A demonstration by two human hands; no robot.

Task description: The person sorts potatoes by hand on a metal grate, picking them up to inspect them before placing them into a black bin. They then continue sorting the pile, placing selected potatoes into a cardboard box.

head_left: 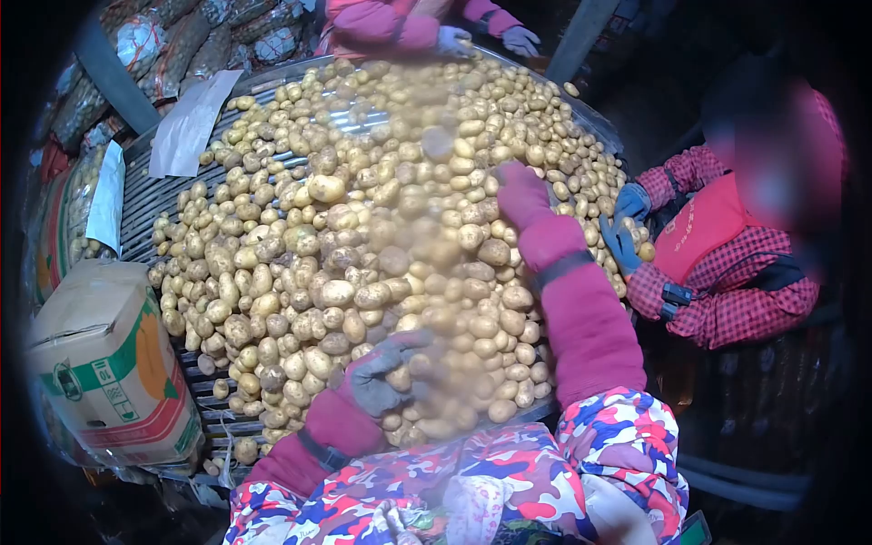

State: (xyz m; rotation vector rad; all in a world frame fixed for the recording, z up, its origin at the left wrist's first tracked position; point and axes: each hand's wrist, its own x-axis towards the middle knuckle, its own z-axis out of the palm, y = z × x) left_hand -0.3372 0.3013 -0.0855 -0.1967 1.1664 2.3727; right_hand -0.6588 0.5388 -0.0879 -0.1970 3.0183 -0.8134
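Note:
Potatoes lie heaped over a slatted metal table in front of me. At the near side, my left hand, in a grey glove, curls its fingers around a potato among the others. A blurred smear runs down the middle of the view and partly covers its fingertips. My right arm, in a pink sleeve, reaches forward over the right part of the heap. The right hand at its end is hidden, so its fingers and anything in them do not show.
A cardboard box stands on the table's left edge, near paper sheets. At right, a co-worker's blue-gloved hands touch potatoes; another person's gloved hands are at the far edge. Filled net sacks are stacked behind.

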